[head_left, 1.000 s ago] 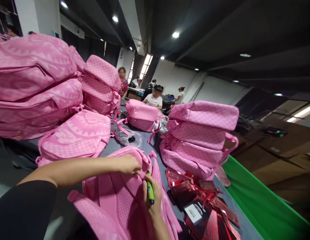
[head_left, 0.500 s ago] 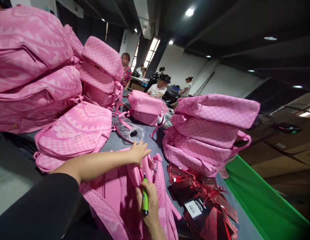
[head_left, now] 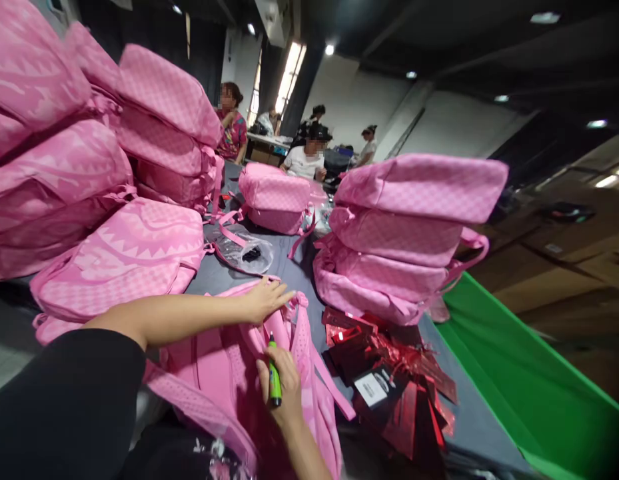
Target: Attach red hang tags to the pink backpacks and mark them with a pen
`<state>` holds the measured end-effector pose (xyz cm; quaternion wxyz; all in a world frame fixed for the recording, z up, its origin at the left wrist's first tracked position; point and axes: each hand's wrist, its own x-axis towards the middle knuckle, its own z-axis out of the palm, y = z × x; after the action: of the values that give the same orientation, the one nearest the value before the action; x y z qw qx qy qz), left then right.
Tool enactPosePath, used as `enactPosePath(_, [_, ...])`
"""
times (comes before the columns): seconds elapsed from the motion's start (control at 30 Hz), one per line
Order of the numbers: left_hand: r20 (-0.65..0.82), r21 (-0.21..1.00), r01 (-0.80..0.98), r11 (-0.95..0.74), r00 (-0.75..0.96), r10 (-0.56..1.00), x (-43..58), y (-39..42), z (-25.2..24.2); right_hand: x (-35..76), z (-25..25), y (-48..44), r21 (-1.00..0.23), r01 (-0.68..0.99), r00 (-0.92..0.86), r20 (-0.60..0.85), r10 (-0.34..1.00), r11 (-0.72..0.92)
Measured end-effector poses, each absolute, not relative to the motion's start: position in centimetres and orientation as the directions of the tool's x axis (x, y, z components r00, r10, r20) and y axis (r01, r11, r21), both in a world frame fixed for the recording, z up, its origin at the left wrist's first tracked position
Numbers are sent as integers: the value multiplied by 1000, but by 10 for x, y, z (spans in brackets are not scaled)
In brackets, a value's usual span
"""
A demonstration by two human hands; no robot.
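A pink backpack (head_left: 209,360) lies in front of me, its dotted shoulder straps facing up. My left hand (head_left: 263,301) rests across the bag's top edge, fingers stretched out and thumb pointing down beside a strap. Just below it, my right hand (head_left: 285,383) is closed around a green marker (head_left: 274,381) with a black tip pointing up and away. That hand is over the bag's back panel; whether it also touches the fabric I cannot tell.
Stacked pink backpacks (head_left: 399,227) stand to the right, with more stacks (head_left: 164,120) at the left. Red-and-black tags (head_left: 384,373) lie in a pile beside the bag. A clear plastic bag (head_left: 244,250) sits behind it. A green panel (head_left: 529,367) borders the table; several people work beyond.
The view has shifted, so the stacks and the bag sit further left and mostly higher. My left hand's fingers look less spread; the marker stays in my right hand.
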<state>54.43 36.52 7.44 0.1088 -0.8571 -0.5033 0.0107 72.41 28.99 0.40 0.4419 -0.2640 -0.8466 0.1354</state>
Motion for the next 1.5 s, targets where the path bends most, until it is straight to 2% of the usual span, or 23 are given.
enactPosePath(0.1, [136, -187, 866, -464, 491, 860, 540, 363, 75, 733, 7, 301, -450, 386, -400, 705, 585, 805])
enactPosePath(0.17, [134, -182, 871, -457, 482, 866, 539, 360, 75, 739, 10, 314, -406, 509, -288, 750, 595, 759])
enactPosePath(0.23, [122, -176, 894, -411, 434, 892, 539, 358, 76, 739, 14, 328, -339, 660, -253, 740, 623, 671])
enactPosePath(0.37, [99, -165, 958, -236, 254, 962, 544, 359, 77, 720, 25, 350, -231, 825, -364, 482, 797, 516])
enactPosePath(0.43, [74, -173, 961, -217, 233, 970, 545, 363, 76, 706, 27, 358, -208, 852, -384, 374, 844, 480])
enactPosePath(0.6, [17, -193, 953, -233, 240, 971, 545, 373, 73, 690, 24, 367, -203, 882, -372, 251, 893, 425])
enactPosePath(0.77, [2, -227, 932, -283, 291, 957, 544, 370, 76, 697, 22, 362, -297, 859, -350, 257, 901, 418])
enactPosePath(1.03, [41, -207, 941, -267, 281, 959, 541, 372, 69, 700, 18, 365, -367, 823, -348, 279, 895, 434])
enactPosePath(1.3, [55, -190, 949, -251, 265, 963, 542, 373, 73, 696, 23, 366, -310, 856, -354, 233, 906, 414])
enactPosePath(1.5, [61, -163, 958, -237, 250, 966, 544, 369, 77, 705, 25, 364, -333, 842, -366, 227, 903, 425])
